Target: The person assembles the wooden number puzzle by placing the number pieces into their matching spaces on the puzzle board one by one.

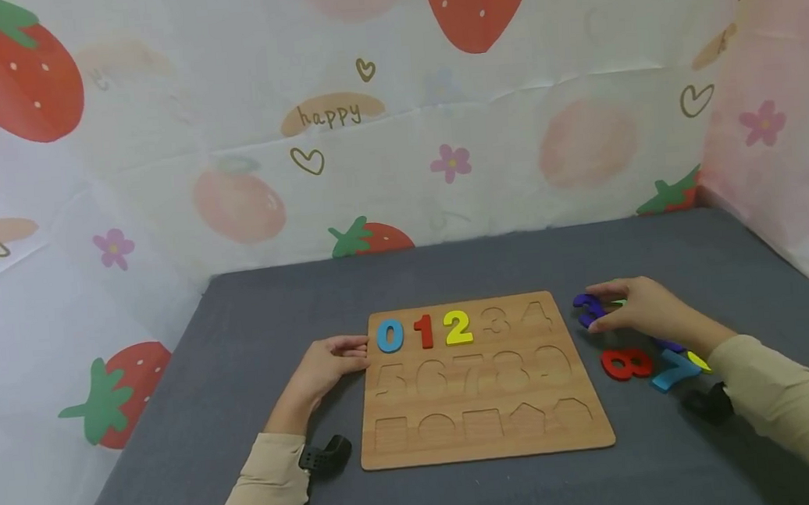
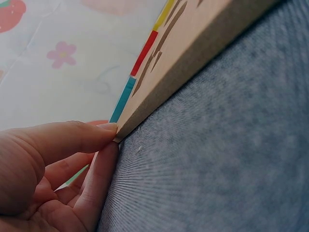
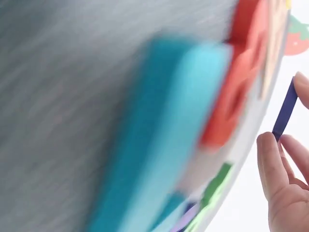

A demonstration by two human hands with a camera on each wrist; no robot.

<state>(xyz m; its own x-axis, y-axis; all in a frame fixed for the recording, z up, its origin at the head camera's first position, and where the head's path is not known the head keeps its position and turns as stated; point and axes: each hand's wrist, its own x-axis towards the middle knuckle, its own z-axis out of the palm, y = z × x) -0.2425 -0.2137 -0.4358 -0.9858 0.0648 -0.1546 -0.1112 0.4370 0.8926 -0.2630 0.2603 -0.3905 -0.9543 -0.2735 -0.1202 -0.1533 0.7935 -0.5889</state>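
A wooden number board (image 1: 450, 400) lies on the dark grey cloth, with a blue 0 (image 1: 380, 337), a red 1 (image 1: 425, 332) and a yellow 2 (image 1: 458, 328) in its top row. Its other recesses hold no pieces. My left hand (image 1: 324, 370) holds the board's left edge, thumb and fingertip meeting at the corner in the left wrist view. Right of the board, my right hand (image 1: 644, 310) pinches a dark blue number 3 (image 1: 594, 306) between thumb and fingers. That piece appears edge-on, lifted off the cloth, in the right wrist view.
Below the right hand lie a red 8 (image 1: 627, 364), a light blue 7 (image 1: 675, 370) and a yellow piece (image 1: 699, 362). A green piece (image 3: 212, 186) and a purple one are partly hidden there. A printed strawberry curtain (image 1: 371, 176) hangs behind the table.
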